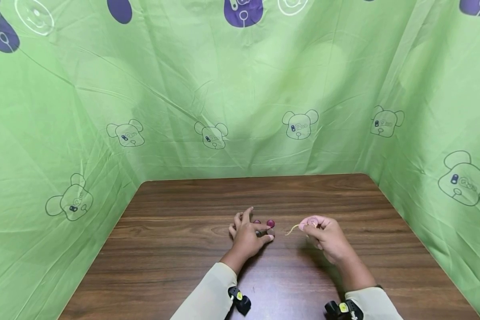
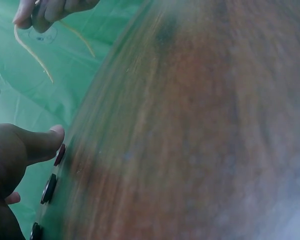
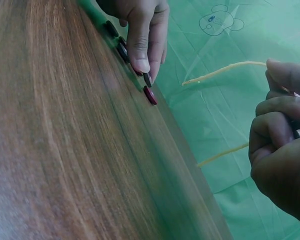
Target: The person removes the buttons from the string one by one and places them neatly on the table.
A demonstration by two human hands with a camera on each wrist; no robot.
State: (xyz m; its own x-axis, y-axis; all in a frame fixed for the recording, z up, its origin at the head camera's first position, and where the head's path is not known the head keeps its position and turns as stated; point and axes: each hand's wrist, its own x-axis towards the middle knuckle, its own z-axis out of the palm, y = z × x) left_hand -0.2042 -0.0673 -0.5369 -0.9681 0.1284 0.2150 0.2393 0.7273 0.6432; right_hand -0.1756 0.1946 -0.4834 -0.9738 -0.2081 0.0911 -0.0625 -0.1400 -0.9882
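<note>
My left hand (image 1: 246, 238) is low over the wooden table, its thumb and index finger pinching a dark button (image 3: 147, 79) by the edge. Close beside it lies a magenta button (image 1: 270, 223). Several more buttons, dark and magenta, lie under or near the fingers, partly hidden in the head view. To the right, my right hand (image 1: 328, 235) is raised above the table. It holds a yellow string (image 1: 292, 229) and a pinkish button (image 1: 313, 221) between thumb and fingers. Two string ends hang out of that grip; whether the string passes through the button I cannot tell.
The brown wooden table (image 1: 176, 258) has its far edge against a green cloth (image 1: 256, 151) printed with bear faces. The same cloth rises on the left and right sides. A small black camera is strapped to each wrist.
</note>
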